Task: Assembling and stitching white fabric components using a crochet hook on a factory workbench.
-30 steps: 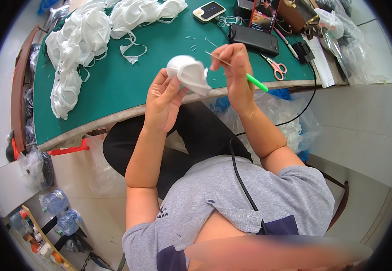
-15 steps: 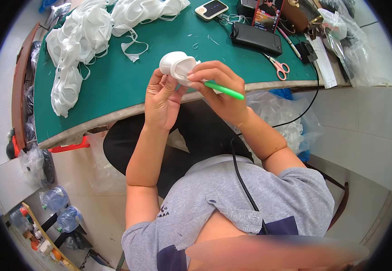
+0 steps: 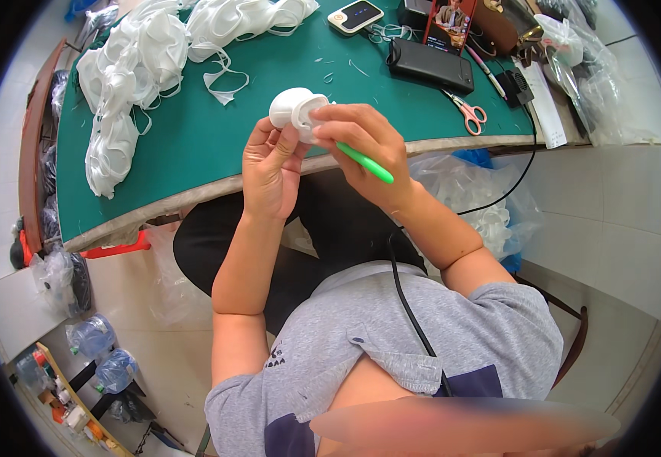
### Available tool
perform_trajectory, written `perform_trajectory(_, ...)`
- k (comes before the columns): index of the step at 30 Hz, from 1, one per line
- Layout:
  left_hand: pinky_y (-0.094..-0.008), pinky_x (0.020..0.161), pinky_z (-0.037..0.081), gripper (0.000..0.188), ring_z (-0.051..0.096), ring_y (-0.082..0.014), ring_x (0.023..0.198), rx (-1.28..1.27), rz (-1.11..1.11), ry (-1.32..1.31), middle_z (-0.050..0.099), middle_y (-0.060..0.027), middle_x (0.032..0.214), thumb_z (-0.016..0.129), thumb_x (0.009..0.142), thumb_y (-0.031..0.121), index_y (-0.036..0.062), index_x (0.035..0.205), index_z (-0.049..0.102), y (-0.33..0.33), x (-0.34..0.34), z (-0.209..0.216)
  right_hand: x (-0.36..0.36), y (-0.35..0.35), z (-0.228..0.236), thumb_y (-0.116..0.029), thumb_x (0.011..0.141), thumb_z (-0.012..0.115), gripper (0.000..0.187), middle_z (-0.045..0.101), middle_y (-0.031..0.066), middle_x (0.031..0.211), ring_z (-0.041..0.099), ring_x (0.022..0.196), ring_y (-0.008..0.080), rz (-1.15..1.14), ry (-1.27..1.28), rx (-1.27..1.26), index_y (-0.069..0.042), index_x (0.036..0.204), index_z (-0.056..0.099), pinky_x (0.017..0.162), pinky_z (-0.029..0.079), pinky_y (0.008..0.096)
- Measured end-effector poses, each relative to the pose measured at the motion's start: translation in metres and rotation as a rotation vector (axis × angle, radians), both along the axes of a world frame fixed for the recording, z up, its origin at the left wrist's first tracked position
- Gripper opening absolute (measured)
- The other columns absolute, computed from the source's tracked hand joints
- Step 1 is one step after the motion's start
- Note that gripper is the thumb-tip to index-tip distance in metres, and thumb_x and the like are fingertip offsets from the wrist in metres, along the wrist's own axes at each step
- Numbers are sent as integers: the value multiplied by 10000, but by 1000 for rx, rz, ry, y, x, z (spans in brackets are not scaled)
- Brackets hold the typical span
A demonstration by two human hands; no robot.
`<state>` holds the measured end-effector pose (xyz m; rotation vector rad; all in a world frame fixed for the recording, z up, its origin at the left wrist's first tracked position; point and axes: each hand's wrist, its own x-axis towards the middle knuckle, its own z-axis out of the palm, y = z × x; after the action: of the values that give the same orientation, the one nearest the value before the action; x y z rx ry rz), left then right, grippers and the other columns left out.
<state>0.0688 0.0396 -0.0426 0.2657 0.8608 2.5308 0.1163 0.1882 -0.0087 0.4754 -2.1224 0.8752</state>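
Just above the table's near edge, my left hand pinches a white, rounded, cup-shaped piece from below with thumb and fingers. The piece looks like soft fabric, and its folded rim faces right. My right hand is closed round a slim green-handled tool, whose handle sticks out below the fingers toward me. The tool's working end is hidden. Fingertips of that same hand touch the rim of the white piece on its right side.
White fabric pieces with thin strips lie heaped on the green table at far left. Pink-handled scissors, a black case, a small display device and a phone lie right. A black cable runs past my right arm.
My right hand has shifted slightly left and turned, so the green handle now slopes more steeply down. The rim of the white piece is turned and folded differently. My left hand has barely moved.
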Motion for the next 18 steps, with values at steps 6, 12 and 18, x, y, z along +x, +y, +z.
perform_trajectory(6, -337, 934, 463, 117, 592, -178, 946, 150, 63, 10, 622, -74, 1013, 603, 888, 39, 32, 1005, 599, -12, -11, -13, -23, 60, 0, -32, 914, 579, 53, 691, 147, 942, 673, 835, 199, -301, 317, -88, 12, 940, 590, 718, 538, 286)
perform_trajectory(12, -421, 988, 404, 315, 554, -318, 1056, 345, -209, -38, 598, -183, 1047, 584, 846, 203, -21, 1066, 553, -21, -21, 1, -22, 92, 28, -165, 965, 527, 162, 666, 166, 965, 683, 827, 229, -91, 172, -936, -8, 1002, 543, 755, 578, 354)
perform_trajectory(18, -411, 837, 501, 842, 668, -384, 889, -223, -745, 45, 645, -268, 1013, 240, 835, 776, 40, 1215, 394, -6, -3, 14, -7, 23, 23, -220, 995, 464, 179, 642, 160, 1043, 669, 914, 228, 619, -345, -1119, -56, 1057, 502, 758, 561, 366)
